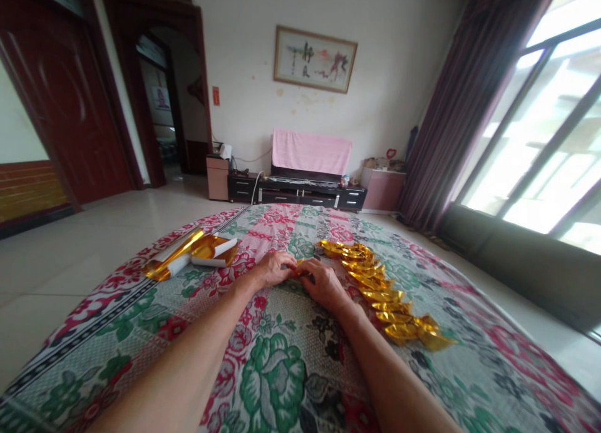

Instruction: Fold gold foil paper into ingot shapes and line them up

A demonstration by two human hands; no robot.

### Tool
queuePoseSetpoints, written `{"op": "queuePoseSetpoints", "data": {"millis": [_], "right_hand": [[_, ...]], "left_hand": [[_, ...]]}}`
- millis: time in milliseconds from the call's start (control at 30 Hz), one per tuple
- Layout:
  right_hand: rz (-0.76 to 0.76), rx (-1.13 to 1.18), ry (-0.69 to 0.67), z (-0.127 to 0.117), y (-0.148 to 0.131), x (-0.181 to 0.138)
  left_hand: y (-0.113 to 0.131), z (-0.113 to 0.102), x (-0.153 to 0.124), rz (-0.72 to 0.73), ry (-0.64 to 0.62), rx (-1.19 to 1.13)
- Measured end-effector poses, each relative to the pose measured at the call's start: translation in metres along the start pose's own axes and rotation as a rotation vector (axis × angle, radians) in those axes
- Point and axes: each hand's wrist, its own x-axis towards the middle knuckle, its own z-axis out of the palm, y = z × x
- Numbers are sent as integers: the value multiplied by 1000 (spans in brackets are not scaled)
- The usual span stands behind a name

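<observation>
Both my hands meet at the middle of a floral cloth (272,364) spread over a round surface. My left hand (273,268) and my right hand (322,284) have their fingers curled and pinched together on a small gold foil piece (299,269), which shows only as a sliver between them. To the right of my right hand, a curved row of several folded gold foil ingots (381,295) runs from the far middle toward the near right. At the left lies a stack of flat gold foil sheets (192,253), partly curled, with white backing showing.
The cloth-covered surface ends in a rounded edge with pale tiled floor (70,251) around it. Beyond stand a low dark TV cabinet (300,192) with a pink cloth on top, dark red doors at left, and a curtain and large window at right.
</observation>
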Motion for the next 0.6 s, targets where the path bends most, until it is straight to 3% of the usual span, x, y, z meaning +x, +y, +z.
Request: {"op": "queuePoseSetpoints", "data": {"millis": [267,600], "right_hand": [[-25,-48,-25,-3,-1,-1],[132,-175,-6,0,-6,3]], "left_hand": [[4,-1,0,0,-5,29],[1,0,1,-5,-28,77]]}}
